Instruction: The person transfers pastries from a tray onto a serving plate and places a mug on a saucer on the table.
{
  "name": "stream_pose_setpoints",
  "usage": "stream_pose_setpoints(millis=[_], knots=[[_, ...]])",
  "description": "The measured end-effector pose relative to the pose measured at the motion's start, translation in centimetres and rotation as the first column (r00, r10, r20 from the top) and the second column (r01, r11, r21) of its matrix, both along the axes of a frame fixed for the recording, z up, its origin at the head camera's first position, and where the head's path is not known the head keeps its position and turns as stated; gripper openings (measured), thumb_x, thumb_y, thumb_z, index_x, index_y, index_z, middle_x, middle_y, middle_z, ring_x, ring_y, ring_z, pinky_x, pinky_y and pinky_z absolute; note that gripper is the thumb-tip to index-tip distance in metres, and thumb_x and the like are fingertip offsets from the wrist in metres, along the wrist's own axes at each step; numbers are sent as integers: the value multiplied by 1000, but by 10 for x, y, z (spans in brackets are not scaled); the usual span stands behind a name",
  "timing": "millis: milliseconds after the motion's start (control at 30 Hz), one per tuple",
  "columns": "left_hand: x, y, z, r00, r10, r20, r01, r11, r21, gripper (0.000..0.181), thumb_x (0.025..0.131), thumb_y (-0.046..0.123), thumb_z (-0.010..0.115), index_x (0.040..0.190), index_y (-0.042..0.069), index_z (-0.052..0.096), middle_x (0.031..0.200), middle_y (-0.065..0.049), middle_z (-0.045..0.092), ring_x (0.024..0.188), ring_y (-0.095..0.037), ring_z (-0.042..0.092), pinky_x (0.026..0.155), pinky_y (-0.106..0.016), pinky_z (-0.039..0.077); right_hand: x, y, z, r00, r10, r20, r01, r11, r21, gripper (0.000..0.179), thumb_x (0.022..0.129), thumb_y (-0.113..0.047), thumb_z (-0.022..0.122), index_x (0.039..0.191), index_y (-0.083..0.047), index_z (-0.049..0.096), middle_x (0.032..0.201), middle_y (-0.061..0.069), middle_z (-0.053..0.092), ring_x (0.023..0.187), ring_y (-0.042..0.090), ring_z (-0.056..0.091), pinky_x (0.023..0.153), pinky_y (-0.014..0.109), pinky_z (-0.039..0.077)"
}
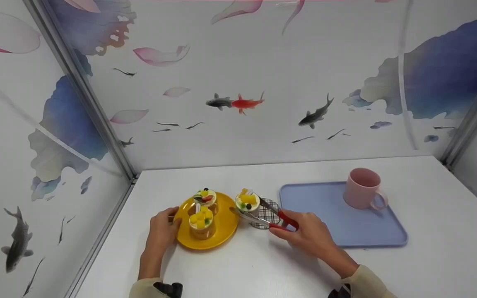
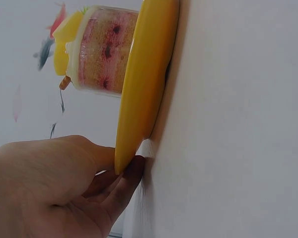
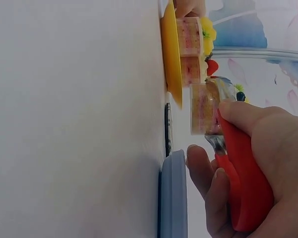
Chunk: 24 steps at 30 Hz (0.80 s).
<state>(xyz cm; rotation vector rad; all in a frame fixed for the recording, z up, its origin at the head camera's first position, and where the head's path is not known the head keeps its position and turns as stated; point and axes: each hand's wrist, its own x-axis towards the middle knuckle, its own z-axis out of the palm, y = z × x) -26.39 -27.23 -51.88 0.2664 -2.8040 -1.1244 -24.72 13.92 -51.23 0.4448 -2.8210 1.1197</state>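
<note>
My left hand [image 1: 162, 229] pinches the left rim of a round yellow plate [image 1: 226, 225], thumb over the edge and fingers beneath it in the left wrist view. Two dessert cups stand upright on the plate: a front one [image 1: 201, 227] topped with yellow fruit pieces, and a rear one [image 1: 206, 198] with red and green topping. In my right hand [image 1: 311, 236] are red-handled metal tongs [image 3: 246, 173]. Their tips clasp a third dessert cup [image 3: 200, 109], layered pink and tan, held upright above the table just right of the plate.
A round black grid coaster [image 1: 268, 215] lies below the held cup, between the plate and a blue tray [image 1: 321, 215]. On the tray's right part stands a pink mug [image 1: 360, 190], handle to the right. Printed wall panels [image 1: 263, 145] enclose the white table [image 1: 238, 273].
</note>
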Motion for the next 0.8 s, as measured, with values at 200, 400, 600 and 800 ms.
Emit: stream_pose_setpoints(millis=[200, 400, 600, 800], knots=[[0, 0, 1, 1000, -9, 11, 9, 1000, 15, 46, 108, 1, 62, 152, -5, 56, 150, -27, 64, 132, -41, 68, 115, -52, 56, -1, -6, -1, 1000, 6, 2, -6, 1000, 5, 68, 87, -61, 85, 137, -16, 76, 91, -10, 75, 74, 11, 54, 55, 21, 39], [1, 0, 1, 1000, -1, 21, 0, 999, 32, 46, 108, 1, 62, 153, -4, 56, 151, -26, 63, 134, -41, 67, 115, -52, 56, -2, -12, -4, 1000, 15, -8, -14, 1000, 11, 65, 87, -61, 85, 136, -18, 77, 86, -13, 72, 73, 10, 54, 56, 21, 39], [1, 0, 1, 1000, 2, 24, -3, 1000, 30, 46, 108, 1, 62, 153, -4, 56, 151, -26, 63, 133, -40, 67, 115, -52, 56, -3, -19, -6, 1000, 29, -11, -28, 1000, 14, 66, 87, -63, 84, 135, -18, 77, 82, -14, 66, 71, 11, 52, 55, 20, 35], [0, 0, 1, 1000, 0, 14, 0, 1000, 17, 45, 107, 1, 63, 152, -4, 57, 149, -26, 64, 131, -40, 68, 115, -52, 57, -4, -23, -7, 999, 35, -10, -35, 999, 7, 64, 87, -62, 84, 133, -18, 78, 83, -15, 68, 69, 10, 50, 55, 20, 33]])
